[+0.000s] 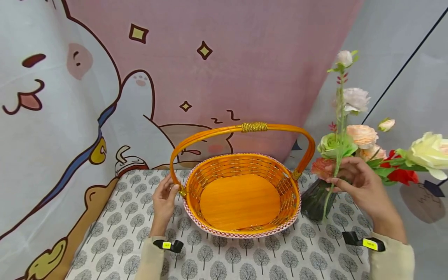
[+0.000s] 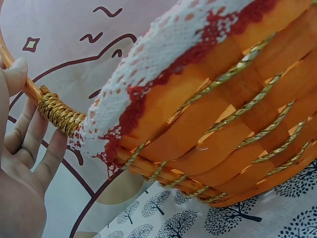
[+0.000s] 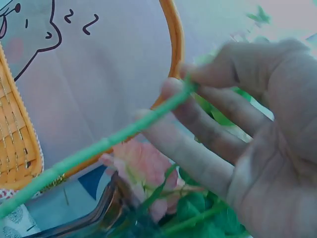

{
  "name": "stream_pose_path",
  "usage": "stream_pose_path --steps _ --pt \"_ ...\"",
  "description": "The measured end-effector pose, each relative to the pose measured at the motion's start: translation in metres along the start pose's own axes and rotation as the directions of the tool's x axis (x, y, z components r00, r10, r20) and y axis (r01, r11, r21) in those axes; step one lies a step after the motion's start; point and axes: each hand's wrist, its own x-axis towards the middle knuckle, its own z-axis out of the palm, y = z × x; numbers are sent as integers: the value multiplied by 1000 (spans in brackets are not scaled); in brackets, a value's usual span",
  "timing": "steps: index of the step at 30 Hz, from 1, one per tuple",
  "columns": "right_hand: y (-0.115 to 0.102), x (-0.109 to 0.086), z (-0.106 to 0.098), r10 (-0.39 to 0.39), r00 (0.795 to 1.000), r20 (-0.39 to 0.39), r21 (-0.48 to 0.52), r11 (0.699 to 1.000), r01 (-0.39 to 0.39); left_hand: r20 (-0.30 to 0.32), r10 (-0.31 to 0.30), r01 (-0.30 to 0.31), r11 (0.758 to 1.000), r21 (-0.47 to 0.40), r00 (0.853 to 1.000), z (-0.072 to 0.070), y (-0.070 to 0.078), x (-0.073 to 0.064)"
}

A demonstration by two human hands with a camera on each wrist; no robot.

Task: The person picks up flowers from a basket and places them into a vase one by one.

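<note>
An orange woven basket (image 1: 241, 202) with a tall arched handle (image 1: 210, 134) and a red-and-white lace rim sits on the table. My left hand (image 1: 164, 196) holds the handle's left foot, beside the gold cord wrapping (image 2: 62, 114). On the right, the thumb and fingertips of my right hand (image 1: 362, 186) pinch a long green flower stem (image 3: 104, 144). This stem stands upright in front of a dark glass vase (image 1: 313, 200), with a whitish bud (image 1: 344, 58) at its top. Several artificial flowers, including a green rose (image 1: 336, 144) and a peach bloom (image 1: 362, 136), stand in the vase.
A white cloth (image 1: 122, 233) printed with grey trees covers the table. Behind it hangs a pink and pale curtain (image 1: 252, 77) with cartoon animals. A large cream flower (image 1: 428, 153) and a red flower (image 1: 402, 175) lean out to the right of the vase.
</note>
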Motion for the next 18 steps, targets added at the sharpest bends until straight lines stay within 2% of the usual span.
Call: stream_pose_path --steps 4,9,13,18 --pt "-5 10 0 -28 997 -67 18 999 29 2 11 -11 1000 -8 1000 0 -1 0" --pt "-14 22 -3 -13 993 -119 31 999 16 2 32 -32 999 -13 1000 0 -3 0" --pt "-20 34 -6 -23 991 -133 46 998 29 -2 36 -36 999 -6 999 -1 -3 1" --pt "-28 43 -10 -42 990 -133 -1 999 42 -5 19 -19 1000 -10 1000 -1 -1 2"
